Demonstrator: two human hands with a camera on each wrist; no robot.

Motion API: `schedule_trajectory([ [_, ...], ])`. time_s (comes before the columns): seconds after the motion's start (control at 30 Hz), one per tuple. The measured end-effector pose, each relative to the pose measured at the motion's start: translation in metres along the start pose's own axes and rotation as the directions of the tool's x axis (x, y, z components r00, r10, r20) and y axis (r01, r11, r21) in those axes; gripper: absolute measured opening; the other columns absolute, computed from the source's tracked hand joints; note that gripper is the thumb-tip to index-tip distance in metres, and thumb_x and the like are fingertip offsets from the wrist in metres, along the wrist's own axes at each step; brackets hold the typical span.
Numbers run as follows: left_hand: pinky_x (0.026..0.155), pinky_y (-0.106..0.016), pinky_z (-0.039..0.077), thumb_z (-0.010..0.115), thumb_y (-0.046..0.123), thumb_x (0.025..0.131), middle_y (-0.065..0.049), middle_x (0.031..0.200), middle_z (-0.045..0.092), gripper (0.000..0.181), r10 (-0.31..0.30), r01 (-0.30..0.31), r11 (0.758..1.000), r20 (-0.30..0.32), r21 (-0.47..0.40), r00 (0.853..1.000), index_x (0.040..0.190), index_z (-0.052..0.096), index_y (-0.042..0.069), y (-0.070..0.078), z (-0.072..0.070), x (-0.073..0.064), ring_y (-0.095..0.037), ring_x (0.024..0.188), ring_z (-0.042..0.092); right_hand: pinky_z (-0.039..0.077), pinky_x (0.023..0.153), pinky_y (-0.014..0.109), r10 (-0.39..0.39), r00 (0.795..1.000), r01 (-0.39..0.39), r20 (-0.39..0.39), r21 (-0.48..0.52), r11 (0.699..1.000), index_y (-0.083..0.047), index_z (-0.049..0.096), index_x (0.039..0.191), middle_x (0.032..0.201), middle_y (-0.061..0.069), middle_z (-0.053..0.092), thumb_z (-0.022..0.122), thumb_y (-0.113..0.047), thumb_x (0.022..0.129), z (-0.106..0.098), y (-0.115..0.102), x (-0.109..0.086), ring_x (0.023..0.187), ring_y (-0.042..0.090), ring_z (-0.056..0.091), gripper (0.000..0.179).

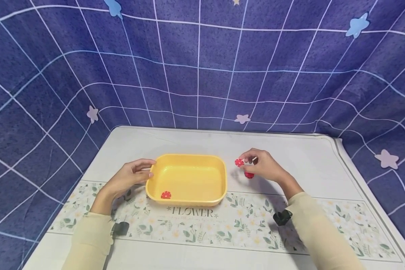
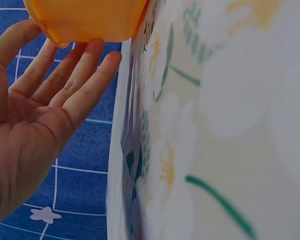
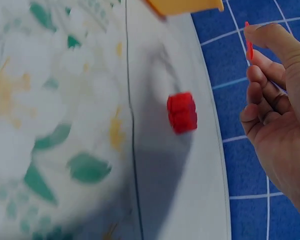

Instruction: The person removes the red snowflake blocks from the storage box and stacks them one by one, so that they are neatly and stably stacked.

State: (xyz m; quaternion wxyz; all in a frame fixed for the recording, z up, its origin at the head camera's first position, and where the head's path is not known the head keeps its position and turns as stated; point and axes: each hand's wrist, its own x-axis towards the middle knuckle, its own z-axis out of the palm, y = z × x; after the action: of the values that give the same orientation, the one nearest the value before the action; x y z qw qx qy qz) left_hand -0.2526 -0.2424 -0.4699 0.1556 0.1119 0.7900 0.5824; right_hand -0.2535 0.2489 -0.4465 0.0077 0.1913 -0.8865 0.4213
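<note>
A yellow rectangular tray [image 1: 186, 201] sits near the middle of the table, with one red notched plastic disc [image 1: 166, 195] lying in its front left corner. My left hand [image 1: 129, 176] is at the tray's left end, its fairly straight fingers touching the outside by the rim. To the right of the tray, my right hand [image 1: 261, 165] pinches another red disc [image 1: 239, 162] between thumb and fingertips, raised over the table and seen edge-on in the right wrist view. Beneath that hand, a small stack of red discs [image 3: 182, 112] stands on the table, partly hidden in the head view.
The white table cover [image 1: 175, 140] carries a printed flower band [image 1: 253, 221] across its front part. A blue gridded cloth [image 1: 206, 82] with stars hangs behind and at both sides. Dark wrist cameras are strapped to both sleeves.
</note>
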Motion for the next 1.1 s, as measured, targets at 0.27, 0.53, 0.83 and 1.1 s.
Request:
schedule_trajectory([
  [0.27,0.094,-0.028,0.061,0.076,0.018,0.094,-0.024,0.15,0.053,0.057,0.0,0.0,1.0,0.0,0.007,1.0,0.144,0.054,0.004,0.001,0.0,0.0,-0.042,0.135,0.057,0.056,0.077,0.022,0.028,0.999,-0.029,-0.034,-0.017,0.999,-0.007,0.076,0.107,0.091,0.011,0.067,0.084,-0.012,0.084,-0.008,0.02,-0.014,0.087,0.019,0.06,0.026],
  [0.53,0.095,-0.027,0.061,0.076,0.019,0.095,-0.025,0.15,0.053,0.058,0.003,-0.003,1.0,0.006,0.011,1.0,0.145,0.053,0.002,0.0,0.0,0.0,-0.043,0.135,0.057,0.054,0.076,0.021,0.056,0.998,-0.057,-0.036,-0.033,0.998,-0.005,0.075,0.107,0.093,0.009,0.067,0.082,-0.008,0.085,-0.009,0.032,-0.025,0.087,0.018,0.062,0.023],
  [0.83,0.094,-0.029,0.062,0.076,0.019,0.095,-0.025,0.15,0.053,0.058,-0.001,0.001,1.0,0.005,0.015,1.0,0.145,0.053,0.003,0.001,0.0,0.0,-0.045,0.136,0.055,0.052,0.073,0.021,0.076,0.996,-0.079,-0.053,-0.049,0.996,-0.006,0.075,0.109,0.095,0.009,0.069,0.083,-0.009,0.085,-0.006,0.041,-0.029,0.085,0.019,0.063,0.026],
  [1.1,0.093,-0.031,0.063,0.075,0.017,0.095,-0.026,0.149,0.053,0.057,0.012,-0.012,1.0,0.008,0.002,1.0,0.145,0.053,0.002,-0.001,-0.001,0.001,-0.041,0.133,0.059,0.052,0.072,0.02,0.073,0.996,-0.076,-0.05,-0.071,0.995,-0.007,0.074,0.109,0.095,0.008,0.068,0.083,-0.008,0.084,-0.001,0.045,-0.031,0.084,0.019,0.061,0.026],
])
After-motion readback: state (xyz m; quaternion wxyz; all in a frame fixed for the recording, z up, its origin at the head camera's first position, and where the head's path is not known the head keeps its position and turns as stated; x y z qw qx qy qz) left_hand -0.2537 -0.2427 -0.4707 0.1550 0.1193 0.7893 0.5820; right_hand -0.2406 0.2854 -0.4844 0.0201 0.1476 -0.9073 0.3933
